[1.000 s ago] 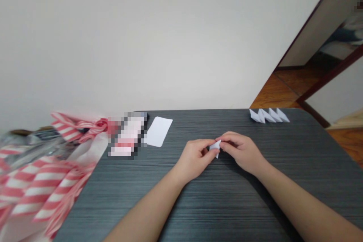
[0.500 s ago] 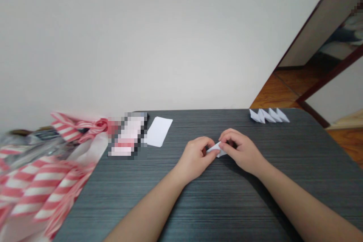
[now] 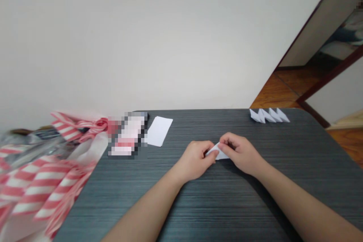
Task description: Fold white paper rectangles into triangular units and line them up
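A small folded white paper piece [image 3: 217, 151] is pinched between both hands low over the dark grey table [image 3: 215, 204], near its middle. My left hand [image 3: 195, 160] has its fingers curled onto the piece's left end. My right hand [image 3: 239, 153] closes thumb and fingers on its right end. The two hands touch each other over the paper, and most of the piece is hidden by the fingers.
Several folded white paper pieces [image 3: 269, 115] stand in a row at the table's far right edge. A flat white paper slip [image 3: 159, 131] lies at the far left, beside a blurred-out object [image 3: 127, 135]. A red-and-white striped bag [image 3: 42, 174] covers the left side.
The paper piece has gone from standing upright between the fingertips to lying lower and flatter against the table. Both hands dropped slightly with it.
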A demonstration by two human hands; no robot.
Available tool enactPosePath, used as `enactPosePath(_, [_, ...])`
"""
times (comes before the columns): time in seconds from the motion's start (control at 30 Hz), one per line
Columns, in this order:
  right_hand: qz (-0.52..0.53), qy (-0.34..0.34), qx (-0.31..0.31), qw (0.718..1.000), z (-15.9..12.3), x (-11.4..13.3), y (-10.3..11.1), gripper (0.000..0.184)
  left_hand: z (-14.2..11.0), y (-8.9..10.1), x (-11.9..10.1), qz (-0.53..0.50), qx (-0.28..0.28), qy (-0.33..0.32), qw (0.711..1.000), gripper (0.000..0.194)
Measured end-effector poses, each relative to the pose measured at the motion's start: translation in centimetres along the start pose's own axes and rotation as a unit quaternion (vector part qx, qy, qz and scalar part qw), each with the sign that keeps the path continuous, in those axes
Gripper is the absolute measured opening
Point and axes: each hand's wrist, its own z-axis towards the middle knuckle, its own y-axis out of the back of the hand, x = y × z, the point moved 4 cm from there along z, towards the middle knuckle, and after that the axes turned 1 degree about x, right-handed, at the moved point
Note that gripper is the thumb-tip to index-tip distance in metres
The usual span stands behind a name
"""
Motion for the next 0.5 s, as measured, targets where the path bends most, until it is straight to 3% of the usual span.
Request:
enactPosePath(0.17, [-0.016,0.017,0.028,0.999,-0.02,0.14,-0.11,0.020,-0.08,0.09,-0.16,-0.028,0.011,0.001,1.000,0.028])
enactPosePath(0.5, [-0.031,0.031,0.011,0.999,-0.15,0.62,-0.08,0.023,0.02,0.03,-0.04,-0.027,0.020,0.011,0.999,0.036])
